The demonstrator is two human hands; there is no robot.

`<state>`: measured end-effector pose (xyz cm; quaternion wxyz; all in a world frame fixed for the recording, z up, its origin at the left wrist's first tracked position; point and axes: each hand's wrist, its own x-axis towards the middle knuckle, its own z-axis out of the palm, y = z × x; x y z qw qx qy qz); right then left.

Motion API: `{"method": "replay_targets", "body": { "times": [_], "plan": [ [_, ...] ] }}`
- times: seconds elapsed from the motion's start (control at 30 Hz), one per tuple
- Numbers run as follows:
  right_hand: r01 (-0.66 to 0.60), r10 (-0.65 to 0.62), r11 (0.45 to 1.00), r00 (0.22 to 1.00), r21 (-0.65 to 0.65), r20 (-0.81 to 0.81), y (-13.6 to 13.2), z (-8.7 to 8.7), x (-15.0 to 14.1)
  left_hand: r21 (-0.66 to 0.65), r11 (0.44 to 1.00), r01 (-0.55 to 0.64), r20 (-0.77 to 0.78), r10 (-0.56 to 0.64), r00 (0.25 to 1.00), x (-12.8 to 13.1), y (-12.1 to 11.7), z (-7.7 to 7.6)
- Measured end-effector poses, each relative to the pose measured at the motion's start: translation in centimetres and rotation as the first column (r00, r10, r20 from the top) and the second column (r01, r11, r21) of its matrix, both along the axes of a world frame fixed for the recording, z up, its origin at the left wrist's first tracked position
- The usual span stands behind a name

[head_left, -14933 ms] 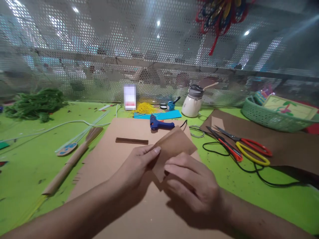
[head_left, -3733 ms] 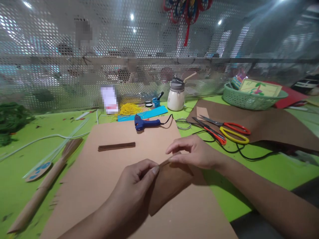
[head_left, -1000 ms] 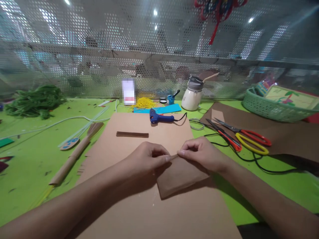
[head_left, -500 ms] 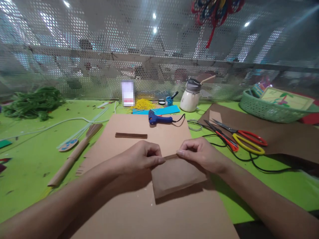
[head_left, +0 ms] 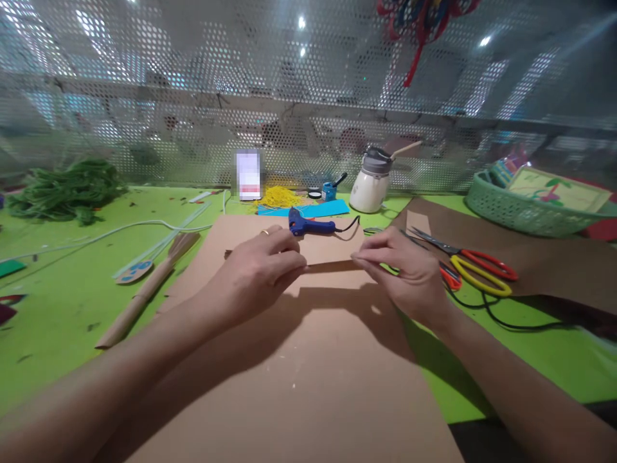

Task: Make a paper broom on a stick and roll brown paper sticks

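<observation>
A brown paper piece is stretched between my two hands above the tan cardboard sheet; I see it almost edge-on, as a thin dark line. My left hand is closed, pinching its left end between thumb and fingers. At the opposite end, my right hand pinches it the same way. Its shadow falls on the cardboard below. Behind my left hand, only the tip of a bundle of brown strips shows. A blue glue gun lies just beyond the hands.
Right of the cardboard lie scissors, an orange-handled cutting tool and dark brown paper. A green basket and white bottle stand behind. On the left are a rolled paper stem and green strands.
Both hands have risen and moved away from me with the brown paper, which has turned from face-on to nearly edge-on. My left hand now covers most of the strip bundle.
</observation>
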<state>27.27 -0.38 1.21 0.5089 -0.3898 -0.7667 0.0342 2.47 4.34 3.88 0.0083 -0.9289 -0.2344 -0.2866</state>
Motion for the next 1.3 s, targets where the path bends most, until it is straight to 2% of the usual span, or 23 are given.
{"method": "replay_targets", "body": {
  "times": [0.03,0.1,0.23,0.33,0.43,0.47,0.5,0.57,0.73,0.9,1.03,1.13,1.3],
  "plan": [
    [0.026,-0.032,0.996,0.998,0.084,0.060,-0.1,0.2,0.1,0.109,0.994,0.014,-0.008,-0.013,1.000,-0.1,-0.2,0.2],
    [0.039,-0.069,0.987,0.979,0.153,0.192,-0.3,0.1,0.3,0.197,0.980,0.043,-0.070,-0.030,0.997,-0.3,-0.3,0.3],
    [-0.025,-0.038,0.992,0.869,0.120,0.493,-0.5,-1.0,0.8,0.192,0.975,0.113,-0.287,-0.054,0.956,-0.7,-0.4,0.0],
    [-0.079,0.021,0.995,0.787,0.067,0.617,-0.9,-2.0,0.6,0.204,0.957,0.208,-0.386,-0.116,0.915,-0.6,-1.0,-0.7],
    [-0.082,0.071,0.997,0.783,-0.011,0.618,-1.6,-3.1,0.0,0.153,0.951,0.267,-0.397,-0.188,0.898,-0.3,-2.3,-2.2],
    [-0.081,0.090,0.996,0.792,-0.041,0.604,-1.8,-3.5,-0.2,0.118,0.964,0.240,-0.370,-0.182,0.911,-0.2,-2.7,-2.8],
    [-0.088,0.113,0.994,0.802,-0.071,0.586,-2.0,-3.8,-0.4,0.065,0.985,0.161,-0.349,-0.128,0.928,-0.1,-3.1,-3.3],
    [-0.115,0.165,0.985,0.822,-0.126,0.545,-2.2,-4.5,-0.5,-0.026,0.994,0.103,-0.321,-0.105,0.941,0.1,-3.5,-4.3],
    [-0.162,0.232,0.969,0.855,-0.187,0.463,-2.2,-5.0,-0.1,-0.192,0.978,0.085,-0.256,-0.133,0.957,0.4,-3.3,-5.6],
    [-0.125,0.206,0.975,0.826,-0.186,0.525,-2.5,-4.5,-0.4,-0.146,0.988,0.059,-0.273,-0.097,0.957,0.4,-3.0,-5.9],
    [-0.111,0.156,0.988,0.770,-0.111,0.618,-2.7,-4.6,-0.9,-0.075,0.993,0.087,-0.351,-0.108,0.930,0.6,-3.2,-5.7],
    [-0.123,0.154,0.988,0.767,-0.093,0.623,-2.7,-4.8,-1.0,-0.051,0.991,0.121,-0.370,-0.131,0.920,0.6,-3.3,-5.6],
    [-0.122,0.193,0.980,0.788,-0.158,0.585,-2.6,-4.8,-1.0,-0.123,0.987,0.099,-0.354,-0.137,0.925,0.3,-3.3,-6.0]
  ]
}}
